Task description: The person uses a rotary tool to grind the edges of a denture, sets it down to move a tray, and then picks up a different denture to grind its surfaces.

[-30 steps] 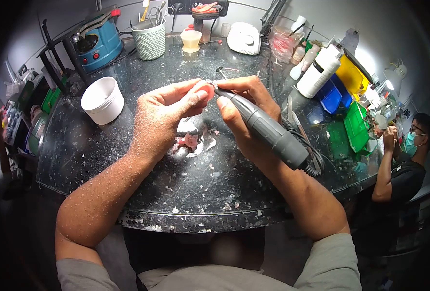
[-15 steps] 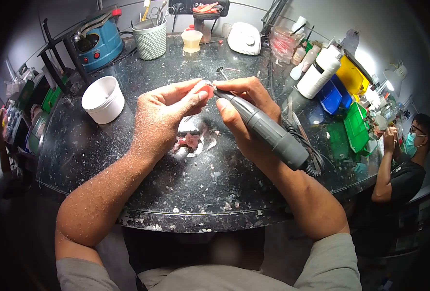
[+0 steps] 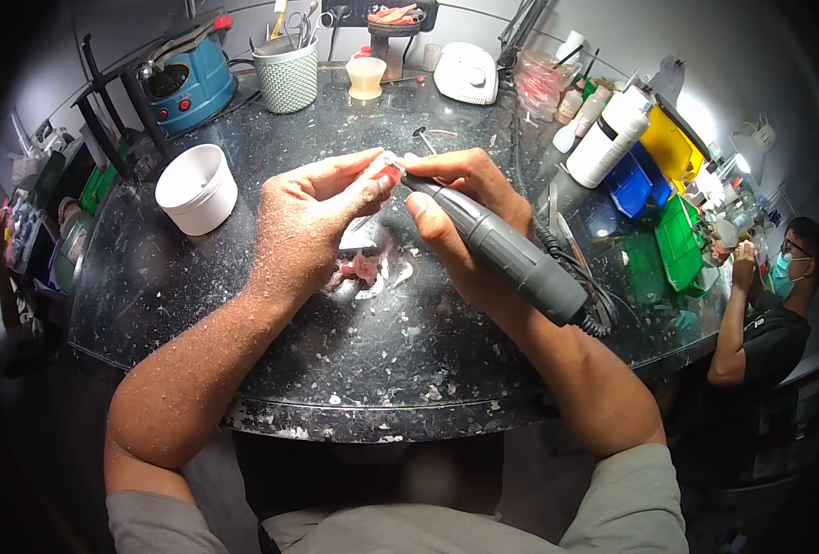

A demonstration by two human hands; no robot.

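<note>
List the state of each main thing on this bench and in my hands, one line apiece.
Left hand: pinching, dusted with flecks
Small pink-and-white piece: held in fingertips, off the worktop
Right hand: closed around the handpiece
Handpiece: held aslant, tip at the piece; running or not, can't tell
White tub: upright, open
Woven-look pot: upright, holding scissors and tools
Worktop: strewn with flecks

A small, glossy pink piece [image 3: 394, 170], partly hidden, with a clear or whitish upper part, sits between the left fingers [image 3: 370, 187] above the tabletop [image 3: 409, 365]. A dark grey, ringed cylindrical handpiece [image 3: 502, 245] slants in the right fingers [image 3: 430, 224], thick end toward the tabletop's front right corner, narrow nose at the piece; contact is unclear.
</note>
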